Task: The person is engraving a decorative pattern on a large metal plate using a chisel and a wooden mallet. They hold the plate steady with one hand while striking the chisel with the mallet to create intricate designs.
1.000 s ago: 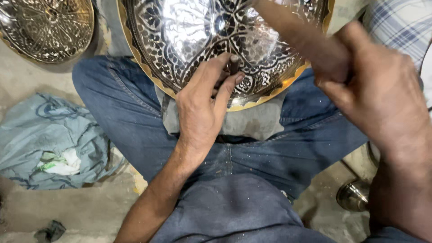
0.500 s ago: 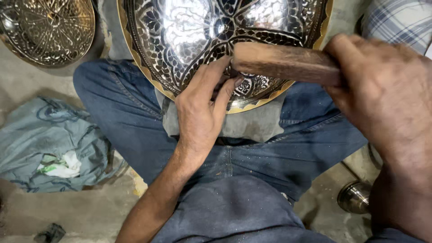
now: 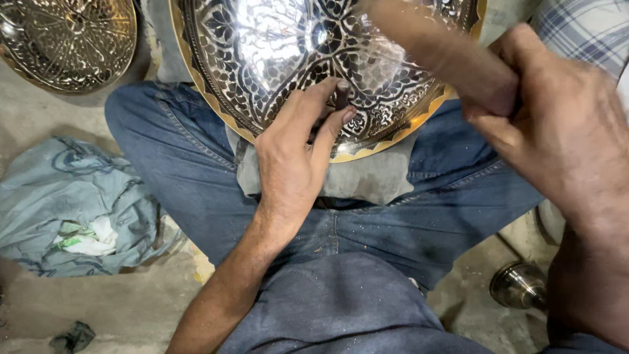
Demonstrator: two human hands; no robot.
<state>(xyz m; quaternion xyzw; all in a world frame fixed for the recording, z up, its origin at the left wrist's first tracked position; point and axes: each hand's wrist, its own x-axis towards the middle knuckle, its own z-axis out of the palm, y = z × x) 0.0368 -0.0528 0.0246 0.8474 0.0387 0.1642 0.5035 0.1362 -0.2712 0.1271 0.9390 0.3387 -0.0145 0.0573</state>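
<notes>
My round silver-and-black floral engraved metal tray (image 3: 275, 59) with scalloped gold rim, my brown wooden mallet (image 3: 439, 52), blue denim jeans (image 3: 177, 170), grey-blue crumpled cloth (image 3: 72, 196).

The tray (image 3: 275, 59) lies on the lap (image 3: 196, 177), cloth (image 3: 72, 203) left.

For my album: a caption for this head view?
Left hand steadies a punch on the engraved tray; right hand holds a wooden mallet.

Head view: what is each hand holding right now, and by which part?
The left hand pinches a small dark punch by its shaft, tip on the engraved metal plate. The right hand grips a wooden mallet near its lower end.
</notes>
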